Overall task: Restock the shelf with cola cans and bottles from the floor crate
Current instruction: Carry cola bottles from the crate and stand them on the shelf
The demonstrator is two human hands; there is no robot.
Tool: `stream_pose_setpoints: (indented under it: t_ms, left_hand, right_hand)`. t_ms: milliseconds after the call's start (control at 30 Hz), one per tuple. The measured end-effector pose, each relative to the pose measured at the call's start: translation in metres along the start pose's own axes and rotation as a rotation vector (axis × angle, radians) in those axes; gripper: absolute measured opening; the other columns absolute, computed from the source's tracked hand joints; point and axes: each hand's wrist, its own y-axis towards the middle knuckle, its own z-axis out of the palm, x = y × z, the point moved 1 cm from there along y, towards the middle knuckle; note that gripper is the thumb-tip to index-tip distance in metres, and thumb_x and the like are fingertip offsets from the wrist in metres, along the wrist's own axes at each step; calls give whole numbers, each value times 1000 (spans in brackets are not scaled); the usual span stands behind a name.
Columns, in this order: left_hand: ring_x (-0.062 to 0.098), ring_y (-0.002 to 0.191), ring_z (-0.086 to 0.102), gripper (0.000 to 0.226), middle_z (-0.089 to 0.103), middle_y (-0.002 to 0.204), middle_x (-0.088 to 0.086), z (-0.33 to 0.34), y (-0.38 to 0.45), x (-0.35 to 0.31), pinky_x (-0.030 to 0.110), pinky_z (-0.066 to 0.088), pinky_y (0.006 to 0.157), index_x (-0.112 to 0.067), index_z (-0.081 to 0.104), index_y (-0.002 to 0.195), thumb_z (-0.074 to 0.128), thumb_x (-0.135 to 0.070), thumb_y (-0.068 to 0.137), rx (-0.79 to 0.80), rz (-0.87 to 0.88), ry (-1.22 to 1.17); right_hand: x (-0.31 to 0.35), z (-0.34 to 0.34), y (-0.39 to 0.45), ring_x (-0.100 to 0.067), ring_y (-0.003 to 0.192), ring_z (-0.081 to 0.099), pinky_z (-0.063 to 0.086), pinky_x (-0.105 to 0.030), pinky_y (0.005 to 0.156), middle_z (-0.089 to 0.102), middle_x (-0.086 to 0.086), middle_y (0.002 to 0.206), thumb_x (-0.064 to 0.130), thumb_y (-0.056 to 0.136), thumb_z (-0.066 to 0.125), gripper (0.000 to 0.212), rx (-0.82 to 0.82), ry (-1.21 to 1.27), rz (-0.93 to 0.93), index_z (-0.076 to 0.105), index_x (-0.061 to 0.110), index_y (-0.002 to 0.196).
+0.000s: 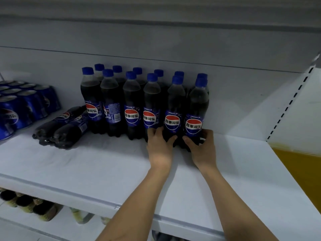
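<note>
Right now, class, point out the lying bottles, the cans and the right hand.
lying bottles point(69, 126): head view, on the dark body of the nearer one.
cans point(26, 101): head view, on a blue can side.
right hand point(202, 146): head view, on its back.

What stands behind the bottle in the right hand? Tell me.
Behind the bottle gripped by the right hand, another blue cap pokes up, so a second bottle stands there. Its body is covered; behind it is the shelf's back panel.
</note>
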Motion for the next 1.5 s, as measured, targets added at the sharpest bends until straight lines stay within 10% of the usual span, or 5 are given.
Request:
stream_pose_setpoints:
  t_ms: [367, 500, 633, 1033, 1500]
  left_hand:
    - [15, 89, 50, 24, 48, 81, -15, -7, -15, -4, 30, 42, 68, -18, 55, 97, 74, -28, 85, -56, 174, 88]
    - [19, 82, 54, 19, 63, 84, -2, 4, -34, -10, 30, 44, 63, -14, 60, 92, 73, -25, 84, -19, 492, 183]
    - [23, 89, 59, 19, 66, 93, 0, 23, -64, -44, 37, 52, 73, -15, 64, 98, 63, -33, 92, 121, 361, 85]
    - [22, 144, 37, 64, 39, 158, 0, 92, -295, -225, 40, 27, 119, -26, 37, 152, 21, -62, 102, 873, 40, -238]
    - [24, 143, 38, 68, 45, 153, 7, 186, -567, -385, 43, 24, 120, -23, 47, 148, 15, -62, 102, 1248, 160, -355]
  right_hand:
    - [9, -9, -4, -11, 107, 54, 41, -20, 85, 58, 2, 131, 27, 84, 79, 61, 136, -18, 78, 47, 17, 136]
    - [16, -37, -18, -22, 134, 44, 36, -24, 98, 44, -6, 149, 29, 95, 66, 64, 175, -49, 146, 38, 13, 149]
    - [18, -84, -41, -23, 138, 42, 36, -31, 110, 40, -4, 154, 36, 101, 53, 56, 179, -48, 150, 37, 17, 151]
    - [14, -364, -165, -20, 143, 37, 26, -26, 111, 42, -8, 155, 37, 108, 35, 49, -59, -231, 161, 44, 9, 147]
    - [-21, -649, -316, -21, 145, 33, 29, -27, 103, 36, -4, 158, 43, 108, 30, 52, -424, -133, 315, 37, 15, 152]
